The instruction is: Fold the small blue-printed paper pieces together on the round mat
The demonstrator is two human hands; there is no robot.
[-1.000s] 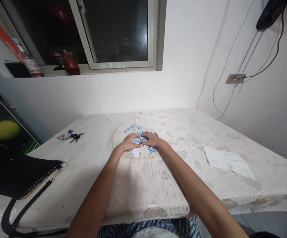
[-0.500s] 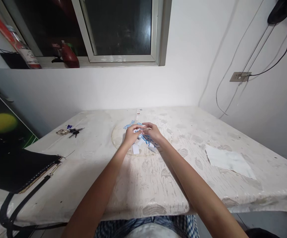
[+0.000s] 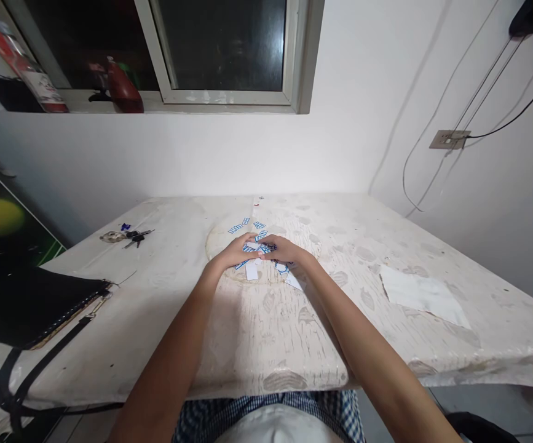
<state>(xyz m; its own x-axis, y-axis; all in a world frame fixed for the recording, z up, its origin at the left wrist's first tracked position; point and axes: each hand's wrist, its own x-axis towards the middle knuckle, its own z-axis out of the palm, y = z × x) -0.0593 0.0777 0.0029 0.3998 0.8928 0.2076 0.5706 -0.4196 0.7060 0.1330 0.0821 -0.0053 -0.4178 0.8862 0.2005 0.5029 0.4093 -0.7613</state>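
Small white paper slips with blue printed marks [image 3: 266, 249] lie in a loose pile on the tablecloth. My left hand [image 3: 236, 252] curves round the pile's left side, thumb and fingers apart. From the right, my right hand [image 3: 284, 248] bends round it the same way, and the two thumbs nearly meet in front. Between the hands sits a blank white slip [image 3: 252, 245]. Another blank slip [image 3: 251, 271] lies just in front of my left hand, and a white slip [image 3: 294, 281] lies under the right wrist. My fingers partly hide the pile.
Several blue-marked slips [image 3: 235, 228] lie beyond the hands on the patterned tablecloth [image 3: 266, 344]. Keys [image 3: 137, 237] are at the left, near a black bag [image 3: 40, 301] with a strap. A white cloth [image 3: 423, 294] lies at the right. The wall stands behind the table.
My hands were close together with fingertips meeting over the pile. They have come lower and wider around it, and more slips show between them. The view has tilted slightly.
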